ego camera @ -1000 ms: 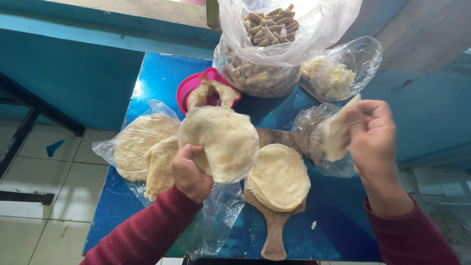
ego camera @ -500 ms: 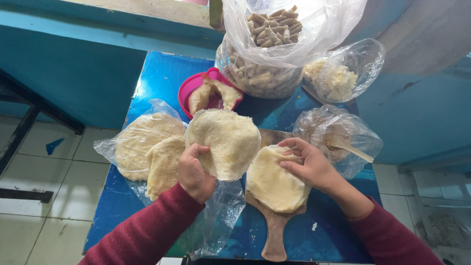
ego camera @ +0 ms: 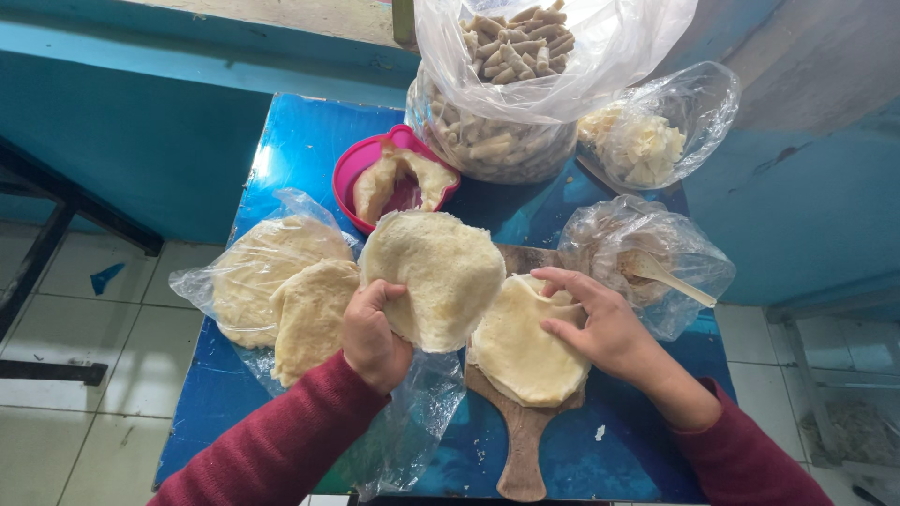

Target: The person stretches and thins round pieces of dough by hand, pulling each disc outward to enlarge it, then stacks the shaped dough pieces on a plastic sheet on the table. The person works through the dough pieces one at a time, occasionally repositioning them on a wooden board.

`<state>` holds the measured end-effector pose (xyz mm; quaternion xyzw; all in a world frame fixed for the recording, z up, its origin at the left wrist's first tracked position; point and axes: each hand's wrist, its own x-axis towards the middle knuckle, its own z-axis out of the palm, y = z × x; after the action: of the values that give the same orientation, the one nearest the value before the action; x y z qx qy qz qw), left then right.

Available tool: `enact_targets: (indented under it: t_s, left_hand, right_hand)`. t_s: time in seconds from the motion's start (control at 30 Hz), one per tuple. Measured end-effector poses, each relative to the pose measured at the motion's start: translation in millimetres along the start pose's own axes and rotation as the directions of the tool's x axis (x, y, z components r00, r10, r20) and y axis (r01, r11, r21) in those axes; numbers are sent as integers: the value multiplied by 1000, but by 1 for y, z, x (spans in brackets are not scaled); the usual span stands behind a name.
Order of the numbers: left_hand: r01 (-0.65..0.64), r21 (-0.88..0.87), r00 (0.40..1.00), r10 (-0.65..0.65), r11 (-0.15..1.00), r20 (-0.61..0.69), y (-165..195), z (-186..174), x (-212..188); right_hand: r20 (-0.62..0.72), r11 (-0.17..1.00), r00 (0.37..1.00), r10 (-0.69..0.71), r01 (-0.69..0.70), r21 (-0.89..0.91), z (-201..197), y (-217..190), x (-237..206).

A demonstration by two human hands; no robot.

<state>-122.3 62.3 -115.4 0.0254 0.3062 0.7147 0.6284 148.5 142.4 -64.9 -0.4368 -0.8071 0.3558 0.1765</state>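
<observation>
My left hand grips the lower edge of a round, pale flat dough sheet and holds it up over the blue table. My right hand rests with spread fingers on a second dough round, folding its upper right edge inward. That round lies on a wooden paddle board whose handle points toward me. Both arms wear dark red sleeves.
A clear bag with more dough rounds lies at the left. Behind stand a pink bowl with dough, a big bag of rolled pieces, a bag of white filling and a bag with a wooden spoon.
My right hand came down from the spoon bag at the right onto the dough round on the board and now folds its edge. The left hand kept holding its sheet.
</observation>
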Motion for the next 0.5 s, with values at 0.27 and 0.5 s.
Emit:
enact_targets:
  t_s: [0.27, 0.5]
  left_hand:
    - [-21, 34, 997, 18, 999, 81, -5, 1, -4]
    - [19, 43, 998, -22, 999, 65, -10, -8, -2]
  right_hand:
    - [-80, 983, 993, 89, -75, 169, 9, 8, 3]
    - [-240, 984, 970, -44, 83, 156, 17, 7, 6]
